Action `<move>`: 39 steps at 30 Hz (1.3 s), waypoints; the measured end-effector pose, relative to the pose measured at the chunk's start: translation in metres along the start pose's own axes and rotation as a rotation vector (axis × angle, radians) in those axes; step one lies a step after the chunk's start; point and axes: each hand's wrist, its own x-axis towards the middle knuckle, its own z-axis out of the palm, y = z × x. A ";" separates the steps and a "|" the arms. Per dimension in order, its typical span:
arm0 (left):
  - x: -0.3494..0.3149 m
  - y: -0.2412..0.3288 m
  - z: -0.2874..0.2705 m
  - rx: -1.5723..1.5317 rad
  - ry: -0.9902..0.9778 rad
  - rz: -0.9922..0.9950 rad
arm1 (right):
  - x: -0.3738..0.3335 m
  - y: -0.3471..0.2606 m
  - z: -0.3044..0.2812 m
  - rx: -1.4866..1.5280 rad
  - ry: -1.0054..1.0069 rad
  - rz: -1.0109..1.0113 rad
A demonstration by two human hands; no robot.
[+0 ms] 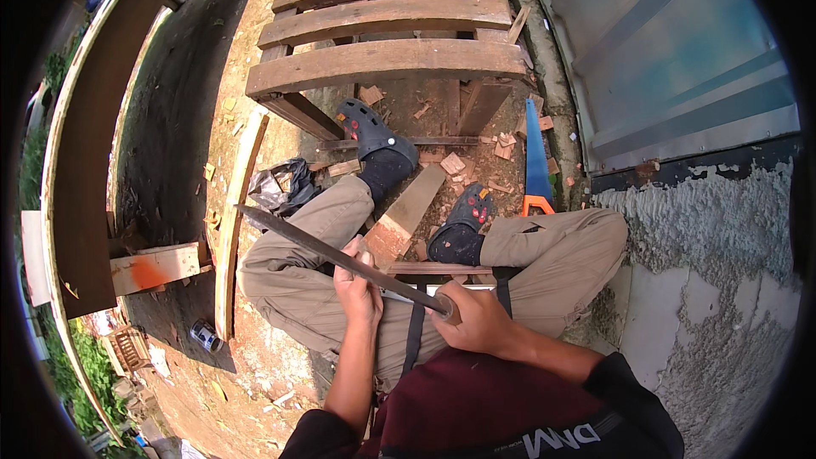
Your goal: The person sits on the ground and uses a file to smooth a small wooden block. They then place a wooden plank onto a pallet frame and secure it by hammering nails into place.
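A long, narrow dark blade with a wooden handle (316, 245) slants across my lap, its far end out past my left knee. My right hand (476, 320) is closed around the wooden handle at the near end. Farther up the blade, my left hand (358, 291) is curled against it, thumb on one side and fingers on the other; part of this hand is hidden behind the blade. Just beyond the left hand, a pale wedge-shaped piece of wood (411, 204) lies between my legs. Reddish wooden strips (438, 269) lie crosswise near my lap.
A slatted wooden bench (387, 65) stands in front of my feet. A blue handsaw with an orange handle (536, 153) lies at right, beside the metal sheet wall (671, 42). At left are a long plank (237, 229), a black plastic bag (293, 184) and a can (205, 336). Wood chips litter the ground.
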 end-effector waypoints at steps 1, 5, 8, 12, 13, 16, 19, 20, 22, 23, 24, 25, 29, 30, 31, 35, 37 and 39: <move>0.002 -0.001 0.005 0.010 0.054 -0.014 | -0.002 -0.002 -0.001 0.023 0.015 -0.077; 0.006 0.000 0.011 -0.039 -0.016 0.023 | 0.007 0.059 0.005 -0.082 -0.056 0.256; 0.004 -0.001 0.002 -0.039 -0.016 0.037 | 0.006 0.043 0.005 -0.149 -0.006 0.194; 0.003 -0.003 -0.004 -0.051 -0.047 0.027 | 0.014 -0.014 -0.001 0.018 0.083 0.002; 0.006 -0.011 -0.011 -0.045 -0.043 0.087 | 0.014 -0.013 0.002 0.039 0.056 0.006; 0.004 -0.001 0.016 -0.076 -0.036 0.034 | 0.010 0.050 0.013 -0.172 -0.054 0.229; 0.007 -0.009 0.005 -0.045 0.035 0.077 | 0.020 0.041 0.003 -0.137 -0.032 0.196; 0.005 -0.008 0.004 -0.061 0.023 0.064 | 0.015 0.028 0.003 -0.140 -0.025 0.183; 0.002 -0.003 0.009 -0.087 -0.003 0.034 | 0.015 -0.007 -0.002 -0.031 0.055 0.105; 0.003 -0.002 0.010 -0.108 -0.018 0.045 | 0.015 -0.014 -0.002 0.004 0.098 0.033; 0.003 -0.002 0.012 -0.104 -0.025 0.039 | 0.013 -0.018 -0.002 0.040 0.140 -0.040; 0.004 -0.001 0.013 -0.100 -0.032 0.033 | 0.010 -0.007 0.002 0.030 0.167 -0.049; 0.006 -0.011 0.006 0.047 -0.021 0.140 | -0.002 0.051 -0.001 -0.232 -0.030 0.211; 0.007 -0.010 0.010 0.020 -0.021 0.134 | 0.002 0.040 -0.006 -0.195 0.006 0.178; 0.009 -0.008 0.014 -0.006 -0.021 0.127 | 0.009 0.025 -0.011 -0.158 0.041 0.145; 0.000 0.002 0.014 -0.039 -0.015 0.048 | 0.007 -0.007 -0.003 -0.071 0.200 -0.078; 0.004 -0.001 0.008 -0.017 -0.041 0.062 | -0.001 0.014 0.002 -0.063 0.167 -0.126; 0.002 0.000 0.016 0.018 -0.022 0.096 | 0.001 0.044 0.004 -0.224 0.027 0.125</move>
